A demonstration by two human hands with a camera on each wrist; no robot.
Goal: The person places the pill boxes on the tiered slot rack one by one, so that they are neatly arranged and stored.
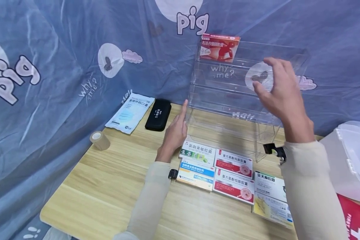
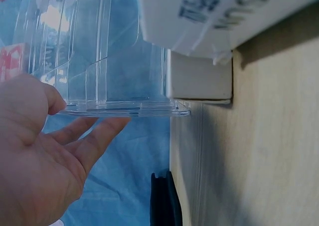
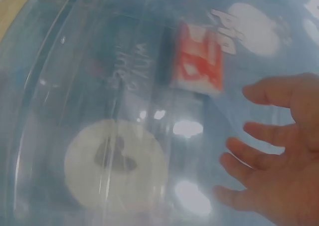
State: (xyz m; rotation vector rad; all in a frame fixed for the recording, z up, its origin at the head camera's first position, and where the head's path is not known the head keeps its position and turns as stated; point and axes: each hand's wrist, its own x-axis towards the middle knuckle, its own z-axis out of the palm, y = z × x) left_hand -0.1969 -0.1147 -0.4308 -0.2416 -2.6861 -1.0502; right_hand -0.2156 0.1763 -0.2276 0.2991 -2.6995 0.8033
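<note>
A clear tiered display rack (image 1: 219, 87) stands at the back of the table. My left hand (image 1: 175, 133) is at its left side panel. In the left wrist view, that hand's thumb is on one side of the panel (image 2: 149, 109) and its long fingers on the other, tips at the plastic. On the top tier, at the left end, a red and white medicine box (image 1: 219, 50) stands upright. My right hand (image 1: 283, 90) is raised before the rack's right half, fingers spread and nothing between them. The right wrist view shows the red box (image 3: 198, 59) blurred, beyond the fingertips.
Several medicine boxes (image 1: 232, 186) lie flat in rows before the rack. A mask packet (image 1: 130, 112), a black case (image 1: 158, 115) and a tan bandage roll (image 1: 100, 140) lie at left. A white bin (image 1: 345, 156) and red first aid bag (image 1: 355, 216) are at right.
</note>
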